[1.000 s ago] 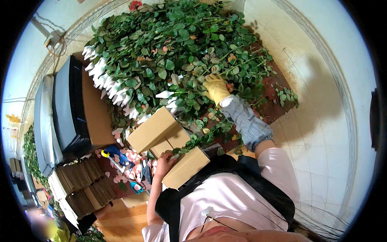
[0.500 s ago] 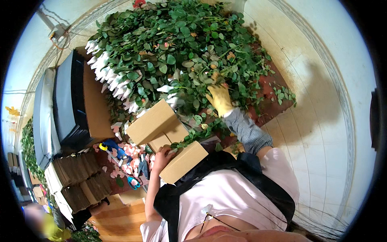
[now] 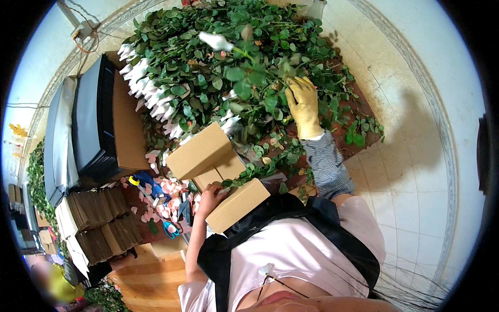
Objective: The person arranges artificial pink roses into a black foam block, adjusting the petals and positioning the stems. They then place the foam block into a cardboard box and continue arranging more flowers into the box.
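My right hand [image 3: 303, 106], in a yellow glove, is closed around the stem of a rose [image 3: 215, 41]. The rose's bud wears a white sleeve, points left, and is slightly blurred above the heap. My bare left hand [image 3: 209, 200] sits inside a bent sheet of tan corrugated cardboard [image 3: 201, 152]. Its fingers curl over the end of leafy rose stems [image 3: 254, 170] lying in the fold, with a pale tip showing at the fingertips; the grip is partly hidden. Beyond both hands lies a big heap of leafy roses [image 3: 208, 67], several with white-sleeved buds [image 3: 150, 99] facing left.
Pink petals [image 3: 166, 195], blue-handled scissors [image 3: 170, 229] and a yellow-capped tool [image 3: 136, 181] lie left of my left hand. Stacked brown cardboard [image 3: 106, 223] and a box of dark sheets [image 3: 96, 125] stand farther left. Another person's hand [image 3: 123, 260] shows at lower left.
My gloved right hand has lifted a white-sleeved rose out of the heap and shifted slightly right and away from me. My left hand stays in the cardboard fold.
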A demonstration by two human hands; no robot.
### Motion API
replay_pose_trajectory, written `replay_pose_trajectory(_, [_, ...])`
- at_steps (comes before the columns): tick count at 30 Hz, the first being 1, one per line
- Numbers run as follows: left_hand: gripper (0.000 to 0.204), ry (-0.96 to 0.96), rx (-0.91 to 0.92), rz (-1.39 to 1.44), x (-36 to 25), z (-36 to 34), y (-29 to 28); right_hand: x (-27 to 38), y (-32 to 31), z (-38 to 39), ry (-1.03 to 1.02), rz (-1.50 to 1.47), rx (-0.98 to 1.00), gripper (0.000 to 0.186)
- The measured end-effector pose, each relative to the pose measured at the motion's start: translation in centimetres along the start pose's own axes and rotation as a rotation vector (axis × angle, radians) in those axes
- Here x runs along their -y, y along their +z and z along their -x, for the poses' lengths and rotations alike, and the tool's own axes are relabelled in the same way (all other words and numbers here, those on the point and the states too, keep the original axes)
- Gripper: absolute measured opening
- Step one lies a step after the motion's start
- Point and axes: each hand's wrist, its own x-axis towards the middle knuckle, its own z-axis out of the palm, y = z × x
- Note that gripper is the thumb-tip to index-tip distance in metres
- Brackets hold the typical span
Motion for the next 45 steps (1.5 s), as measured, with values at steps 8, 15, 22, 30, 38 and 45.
replay_pose_trajectory(8, [0.028,-0.031,0.000,0.094,-0.1,0.1,0.3,1.6,0.9,8.5,-0.205,-0.412,0.677,0.012])
replay_pose_trajectory(15, [0.035,0.157,0.029,-0.350,-1.6,0.3,-1.3,1.7,7.6,23.8,0.398,-0.726,0.690,0.009])
replay_pose_trajectory(22, [0.054,0.176,0.044,-0.392,-1.1,0.3,-1.8,-0.2,9.1,28.3,0.345,-0.680,0.974,0.016])
replay_pose_trajectory(30, [0.056,0.074,0.000,-0.244,-1.9,0.3,-1.5,-1.4,3.7,1.9,0.409,-0.747,0.770,0.034])
replay_pose_trajectory(38, [0.058,0.136,-0.036,-0.156,-1.2,-0.7,-0.6,-13.9,15.7,1.6,0.148,0.547,0.763,0.029])
replay_pose_trajectory(45, [0.058,0.095,-0.086,-0.086,0.1,0.5,-0.4,-7.4,8.5,-9.1,0.053,0.379,0.091,0.036])
